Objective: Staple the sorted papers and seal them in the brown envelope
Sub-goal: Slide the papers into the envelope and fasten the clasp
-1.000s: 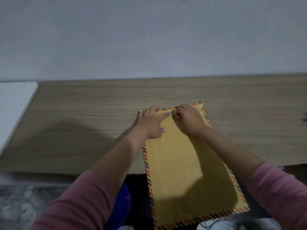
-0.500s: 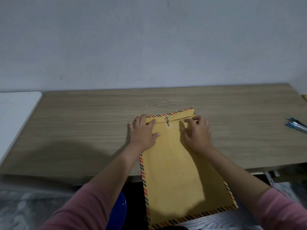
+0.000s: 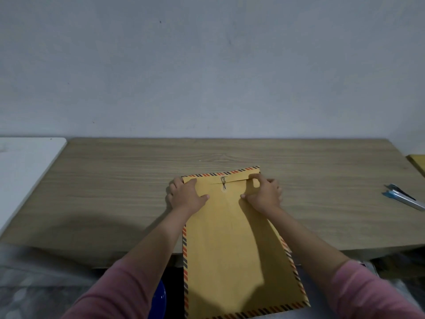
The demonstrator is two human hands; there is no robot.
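A brown envelope (image 3: 232,245) with a red-and-blue striped border lies on the wooden table (image 3: 115,185), its near half hanging over the front edge. Its flap is folded down at the far end, with a metal clasp (image 3: 223,182) at the middle of the flap. My left hand (image 3: 187,194) lies flat on the envelope's far left corner, fingers spread. My right hand (image 3: 263,193) presses on the far right corner, thumb and fingers apart on the flap. No papers show outside the envelope.
A blue and silver stapler-like tool (image 3: 403,199) lies near the table's right edge. A yellow object (image 3: 418,162) peeks in at far right. A white surface (image 3: 25,169) adjoins the table's left. A blue stool (image 3: 158,300) sits below the front edge.
Both hands moved from the clasp at the flap's middle out to the envelope's far corners. The view tilted up and now shows more wall and the table's right end.
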